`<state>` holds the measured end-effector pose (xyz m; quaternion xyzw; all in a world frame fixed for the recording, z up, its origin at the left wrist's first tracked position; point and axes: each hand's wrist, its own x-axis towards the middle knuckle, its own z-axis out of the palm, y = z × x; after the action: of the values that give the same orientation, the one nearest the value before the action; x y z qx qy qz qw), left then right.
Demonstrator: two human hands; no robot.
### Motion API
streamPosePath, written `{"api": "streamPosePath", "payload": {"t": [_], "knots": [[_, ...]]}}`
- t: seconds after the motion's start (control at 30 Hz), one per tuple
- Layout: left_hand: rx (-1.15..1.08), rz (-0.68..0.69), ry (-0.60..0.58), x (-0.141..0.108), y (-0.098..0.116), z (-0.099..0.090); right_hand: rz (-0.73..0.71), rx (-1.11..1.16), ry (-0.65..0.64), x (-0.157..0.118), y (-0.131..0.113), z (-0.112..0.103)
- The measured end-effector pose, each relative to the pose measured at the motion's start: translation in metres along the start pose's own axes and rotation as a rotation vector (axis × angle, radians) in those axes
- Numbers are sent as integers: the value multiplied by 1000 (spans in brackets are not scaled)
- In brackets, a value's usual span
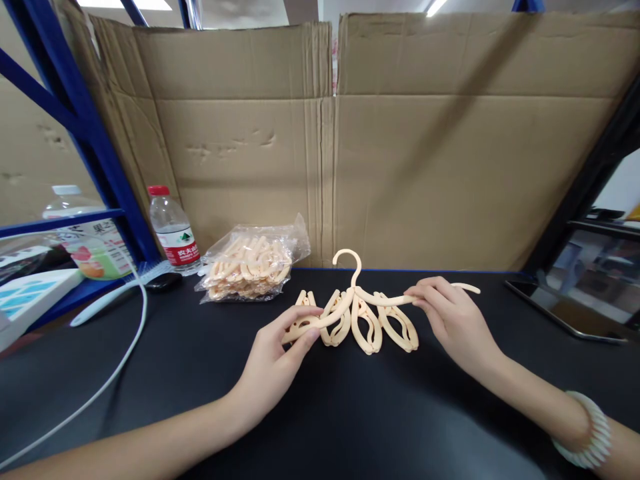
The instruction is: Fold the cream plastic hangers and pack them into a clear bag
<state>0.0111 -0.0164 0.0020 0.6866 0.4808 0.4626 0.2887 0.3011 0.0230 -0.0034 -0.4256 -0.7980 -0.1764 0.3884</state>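
Note:
An unfolded cream plastic hanger (356,279) is held up over the black table, its hook at the top and its two arms spread sideways. My left hand (280,353) is closed on the left arm, thumb in front and fingers behind. My right hand (450,317) pinches the right arm, whose tip sticks out past the fingers. Behind and below it, several folded hangers (367,327) of the same cream plastic lie in a row on the table. The held hanger and my left hand partly cover those at the left.
A clear bag of folded hangers (250,263) lies at the back left, beside a red-capped water bottle (173,230). A white cable (143,313) crosses the left side. Cardboard (450,167) walls the back. A dark flat tablet-like device (560,310) lies at right.

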Motion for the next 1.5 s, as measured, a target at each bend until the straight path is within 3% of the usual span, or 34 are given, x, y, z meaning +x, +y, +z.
{"api": "streamPosePath", "payload": {"t": [0.17,0.33,0.7,0.9,1.03,1.17,1.37,1.5], "knots": [[-12,9,17,0,0,2,12,-90,-27,-1,2,1],[-3,-1,12,0,0,2,49,-92,32,-1,4,4],[-6,-17,43,1,-5,0,77,238,-12,1,-1,3],[-91,-68,53,1,-1,2,287,495,-28,1,0,4],[-255,-94,149,2,3,2,455,852,-55,5,-2,2],[-410,-104,208,5,7,-1,645,1055,10,7,-2,-2],[-535,-171,143,4,10,2,784,1227,151,3,-2,4],[-539,-184,51,0,12,8,784,1240,146,2,-13,5]]}}
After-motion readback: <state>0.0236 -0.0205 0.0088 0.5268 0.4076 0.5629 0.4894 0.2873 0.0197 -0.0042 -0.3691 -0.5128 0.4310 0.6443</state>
